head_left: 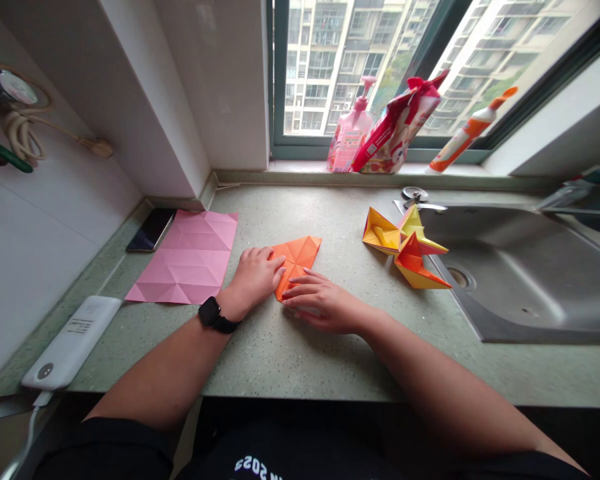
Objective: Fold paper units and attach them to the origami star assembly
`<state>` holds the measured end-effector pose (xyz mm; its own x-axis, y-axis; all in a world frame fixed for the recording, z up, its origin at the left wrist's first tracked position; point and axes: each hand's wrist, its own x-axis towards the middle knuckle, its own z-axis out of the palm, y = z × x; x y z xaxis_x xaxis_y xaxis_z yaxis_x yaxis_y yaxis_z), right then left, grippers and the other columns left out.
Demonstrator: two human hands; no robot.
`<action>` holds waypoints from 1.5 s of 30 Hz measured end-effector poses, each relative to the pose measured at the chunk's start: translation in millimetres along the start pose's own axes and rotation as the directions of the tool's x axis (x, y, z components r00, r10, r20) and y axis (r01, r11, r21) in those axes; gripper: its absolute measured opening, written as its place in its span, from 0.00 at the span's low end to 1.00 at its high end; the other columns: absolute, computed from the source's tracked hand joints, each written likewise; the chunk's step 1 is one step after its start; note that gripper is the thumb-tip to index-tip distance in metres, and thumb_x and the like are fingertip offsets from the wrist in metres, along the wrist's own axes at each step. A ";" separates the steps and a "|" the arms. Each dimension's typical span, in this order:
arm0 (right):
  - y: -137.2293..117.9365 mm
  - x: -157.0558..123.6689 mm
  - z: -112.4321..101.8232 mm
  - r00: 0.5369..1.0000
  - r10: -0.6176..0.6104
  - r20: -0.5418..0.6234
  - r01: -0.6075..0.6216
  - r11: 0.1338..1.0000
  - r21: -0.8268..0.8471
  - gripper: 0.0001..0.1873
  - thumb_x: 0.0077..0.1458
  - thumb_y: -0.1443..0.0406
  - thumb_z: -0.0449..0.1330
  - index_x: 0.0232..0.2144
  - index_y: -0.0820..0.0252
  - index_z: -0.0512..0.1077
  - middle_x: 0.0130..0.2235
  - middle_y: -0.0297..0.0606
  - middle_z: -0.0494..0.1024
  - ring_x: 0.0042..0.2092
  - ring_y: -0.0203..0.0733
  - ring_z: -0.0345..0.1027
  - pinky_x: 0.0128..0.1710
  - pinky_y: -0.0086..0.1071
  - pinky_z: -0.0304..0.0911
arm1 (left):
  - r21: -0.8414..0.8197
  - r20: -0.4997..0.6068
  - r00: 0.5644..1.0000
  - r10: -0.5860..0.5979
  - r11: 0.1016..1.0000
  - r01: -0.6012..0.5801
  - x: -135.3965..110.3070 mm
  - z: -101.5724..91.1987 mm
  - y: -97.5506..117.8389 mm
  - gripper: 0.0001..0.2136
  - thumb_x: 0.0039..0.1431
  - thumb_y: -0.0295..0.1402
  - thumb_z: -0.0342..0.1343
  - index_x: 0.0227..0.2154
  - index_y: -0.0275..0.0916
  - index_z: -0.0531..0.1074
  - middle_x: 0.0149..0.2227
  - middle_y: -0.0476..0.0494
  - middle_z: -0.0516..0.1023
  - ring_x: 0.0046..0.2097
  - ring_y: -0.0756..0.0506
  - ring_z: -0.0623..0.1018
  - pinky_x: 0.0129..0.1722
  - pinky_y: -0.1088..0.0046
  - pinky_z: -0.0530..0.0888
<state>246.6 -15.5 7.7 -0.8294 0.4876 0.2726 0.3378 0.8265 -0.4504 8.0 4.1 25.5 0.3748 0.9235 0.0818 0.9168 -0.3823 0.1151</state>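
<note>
An orange sheet of origami paper point(304, 252), creased with folds that meet at its middle, lies on the speckled counter in front of me. My left hand point(255, 277) rests on its left side, fingers stretched flat over the edge. Across its lower right part lies my right hand point(327, 303), fingers extended and touching the paper. The lower right part of the sheet is hidden under that hand. Left of my hands is a pink creased sheet point(187, 257), laid flat. To the right stands a folded paper piece point(413, 250) with yellow and orange pointed pockets.
A steel sink point(545, 267) is set into the counter point(280, 360) at right. A phone point(151, 230) and a white power bank point(73, 340) with a cable lie at left. On the windowsill stand a pink pump bottle point(350, 137), a red bag point(400, 127) and an orange-white bottle point(463, 141).
</note>
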 end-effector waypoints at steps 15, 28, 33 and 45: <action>46.9 -15.9 -17.2 0.966 0.196 -0.170 -0.233 0.943 -0.238 0.24 0.59 0.73 0.65 0.54 0.49 0.84 0.58 0.45 0.84 0.60 0.57 0.74 0.66 0.61 0.64 | -0.178 0.167 0.955 0.246 0.960 -0.217 -2.0 -0.5 0.6 0.29 0.68 0.58 0.61 0.63 0.45 0.76 0.76 0.33 0.64 0.77 0.28 0.60 0.74 0.35 0.57; 41.9 -15.6 -22.7 0.959 0.250 -0.131 -0.273 0.939 -0.207 0.16 0.61 0.73 0.66 0.43 0.49 0.88 0.50 0.41 0.87 0.51 0.51 0.78 0.56 0.48 0.72 | -0.134 0.065 0.946 0.316 0.943 -0.306 -3.8 -6.8 4.8 0.16 0.69 0.31 0.58 0.55 0.49 0.84 0.65 0.40 0.78 0.61 0.35 0.76 0.64 0.52 0.71; 39.3 -14.0 -20.4 0.960 0.252 -0.119 -0.271 0.943 -0.190 0.17 0.62 0.74 0.66 0.45 0.48 0.88 0.49 0.41 0.87 0.50 0.49 0.79 0.54 0.46 0.73 | -0.123 0.079 0.947 0.310 0.946 -0.299 -2.1 -9.0 3.4 0.14 0.71 0.31 0.57 0.52 0.49 0.85 0.60 0.43 0.81 0.57 0.37 0.79 0.60 0.56 0.73; 37.2 -13.8 -25.8 0.958 0.279 -0.071 -0.287 0.939 -0.187 0.15 0.61 0.74 0.65 0.42 0.52 0.88 0.50 0.39 0.88 0.49 0.49 0.81 0.53 0.44 0.75 | -0.136 0.051 0.966 0.255 0.960 -0.246 -4.0 -14.5 2.2 0.12 0.72 0.29 0.57 0.42 0.42 0.87 0.53 0.43 0.86 0.52 0.39 0.83 0.56 0.58 0.75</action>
<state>282.1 15.7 9.1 -0.6688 0.7172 0.1960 0.6388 0.6892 -0.3421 6.6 -1.0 39.8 0.6026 0.7959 0.0582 0.7688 -0.5986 0.2249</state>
